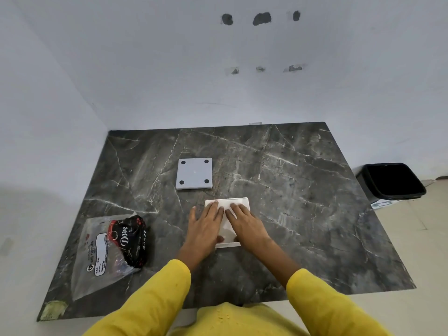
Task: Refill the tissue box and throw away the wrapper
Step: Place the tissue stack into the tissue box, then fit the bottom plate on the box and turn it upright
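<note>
At the near-centre of the dark marble tabletop [291, 180] sits the white tissue box [238, 204], w/ both hands flat on top of it. Left hand [206, 224] covers the box's left side, right hand [247, 225] the right; fingers [213, 208] of both are spread and extended, palms down, pressing rather than gripping, so nothing is pinched or lifted. A thumb tip shows at the box's near edge. Can't tell if what's under the palms is the tissue stack itself or the box's own surface; too white and too covered.

Just beyond the box, apart from it, lies a grey square panel [194, 173] w/ four black feet up, prob. the box's base plate, still off. At the left, well apart, the clear plastic wrapper [101, 260] lies crumpled w/ a dark Dove pack [129, 238] in or on it. Black bin [390, 180] stands on the floor off the tabletop's right edge.

Step in hand, as I read it: seating the tissues down into the box. To do it well: press evenly w/ both palms so the stack goes in level, keep corners tucked inside the walls, don't crush. Then fit the grey panel on, flip the box, and take the wrapper to the bin.
</note>
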